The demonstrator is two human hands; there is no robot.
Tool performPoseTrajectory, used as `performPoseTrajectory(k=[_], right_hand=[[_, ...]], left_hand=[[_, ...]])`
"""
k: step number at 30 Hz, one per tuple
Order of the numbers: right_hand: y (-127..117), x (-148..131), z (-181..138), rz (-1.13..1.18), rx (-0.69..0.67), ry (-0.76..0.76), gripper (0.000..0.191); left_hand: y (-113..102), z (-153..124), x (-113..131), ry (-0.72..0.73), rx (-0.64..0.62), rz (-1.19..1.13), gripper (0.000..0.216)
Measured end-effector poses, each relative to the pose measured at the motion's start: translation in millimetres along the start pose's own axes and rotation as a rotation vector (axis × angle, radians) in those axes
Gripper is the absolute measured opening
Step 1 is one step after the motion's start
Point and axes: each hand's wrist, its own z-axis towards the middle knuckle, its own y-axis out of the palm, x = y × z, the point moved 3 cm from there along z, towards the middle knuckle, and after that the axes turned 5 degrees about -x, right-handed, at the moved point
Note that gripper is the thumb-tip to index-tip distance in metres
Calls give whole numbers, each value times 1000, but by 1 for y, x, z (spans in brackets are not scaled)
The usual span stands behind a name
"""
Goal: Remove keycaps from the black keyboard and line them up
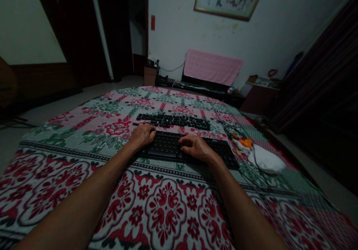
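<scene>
A black keyboard frame lies on the flowered bedsheet in front of me. My left hand rests curled on its left end, fingers bent over the edge. My right hand lies on the middle of the frame, fingers bent down onto it, and what they pinch, if anything, is too dark to see. Just beyond lies a dark strip of keys or a second keyboard.
A white cloth or bag with something orange and dark cables lies right of the keyboard. A pink cloth covers a low unit by the far wall. Dark cabinet on the right, doorway at left.
</scene>
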Motion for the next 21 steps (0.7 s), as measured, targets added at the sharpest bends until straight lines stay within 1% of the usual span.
performPoseTrajectory(k=[4,10,16,21], right_hand=[[-2,-4,-2,-39,-1,-37,27],[-2,-2,-2,-82,-6,-74,30],[0,-5,-2,-96,-36,-65,31],[0,-9,-3,-87,-58,-32,25]], left_hand=[[1,1,-1,-1,-4,11,34],[2,1,-1,4,-13,22,34],[0,0,0,-11,-16,16,34],[-1,0,0,-9,-18,11,34]])
